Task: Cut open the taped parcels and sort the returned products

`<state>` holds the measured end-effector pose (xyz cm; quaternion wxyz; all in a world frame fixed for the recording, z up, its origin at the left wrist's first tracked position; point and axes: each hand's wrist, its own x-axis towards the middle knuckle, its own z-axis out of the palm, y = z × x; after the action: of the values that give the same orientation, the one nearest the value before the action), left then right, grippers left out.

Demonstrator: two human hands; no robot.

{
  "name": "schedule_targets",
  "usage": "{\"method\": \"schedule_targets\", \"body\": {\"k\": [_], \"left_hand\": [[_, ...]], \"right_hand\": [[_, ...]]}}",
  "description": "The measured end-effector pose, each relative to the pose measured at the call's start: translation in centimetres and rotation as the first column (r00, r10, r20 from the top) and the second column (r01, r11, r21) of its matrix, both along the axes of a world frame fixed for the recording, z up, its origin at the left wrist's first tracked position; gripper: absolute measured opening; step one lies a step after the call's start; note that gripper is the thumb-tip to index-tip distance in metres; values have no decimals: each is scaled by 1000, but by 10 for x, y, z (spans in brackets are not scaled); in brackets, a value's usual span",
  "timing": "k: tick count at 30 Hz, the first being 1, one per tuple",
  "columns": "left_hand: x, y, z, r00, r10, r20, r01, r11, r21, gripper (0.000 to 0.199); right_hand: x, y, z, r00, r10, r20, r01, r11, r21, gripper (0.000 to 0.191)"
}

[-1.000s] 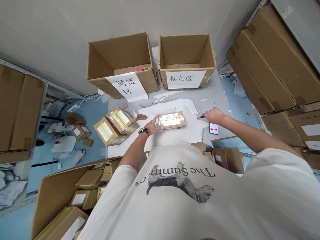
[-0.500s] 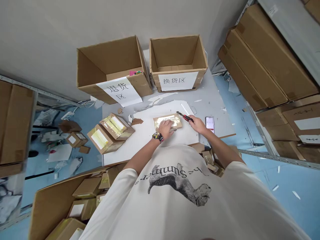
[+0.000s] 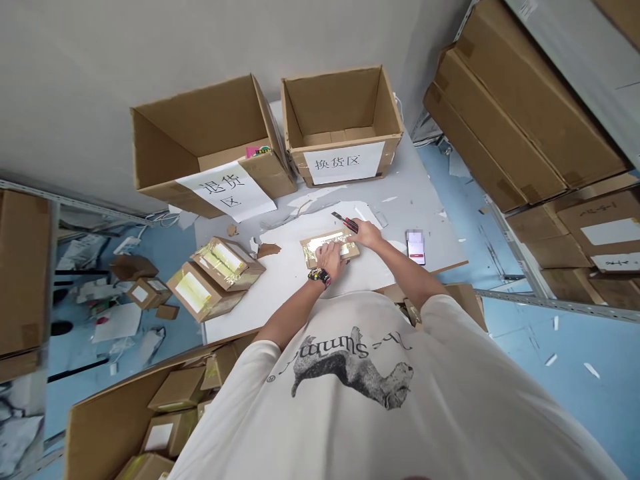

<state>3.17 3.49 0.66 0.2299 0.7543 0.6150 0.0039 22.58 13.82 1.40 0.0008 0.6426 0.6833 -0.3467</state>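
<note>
the right hand [image 3: 367, 233] had moved in, gripping a red box cutter [image 3: 344, 222] above a taped cardboard parcel [image 3: 351, 249], the left hand [image 3: 330, 259] pressed open on it.

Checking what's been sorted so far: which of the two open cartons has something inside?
The carton signed 退货区, on the left: a pink item shows inside behind its front wall. The carton signed 换货区 shows nothing but bare cardboard.
</note>
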Motion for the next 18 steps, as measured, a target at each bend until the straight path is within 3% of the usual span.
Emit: {"method": "schedule_targets", "body": {"k": [6, 12, 18], "left_hand": [[12, 17, -2, 996, 94, 8, -94, 994, -59, 56], [13, 22, -5, 992, 72, 100, -56, 987, -152, 69], [9, 12, -8, 984, 61, 170, -49, 996, -76, 60]], "right_hand": [[-5, -2, -6, 998, -40, 47, 41, 999, -7, 57], [-6, 3, -6, 995, -92, -27, 89, 990, -106, 47], [-10, 4, -10, 987, -118, -110, 104, 986, -128, 39]]}}
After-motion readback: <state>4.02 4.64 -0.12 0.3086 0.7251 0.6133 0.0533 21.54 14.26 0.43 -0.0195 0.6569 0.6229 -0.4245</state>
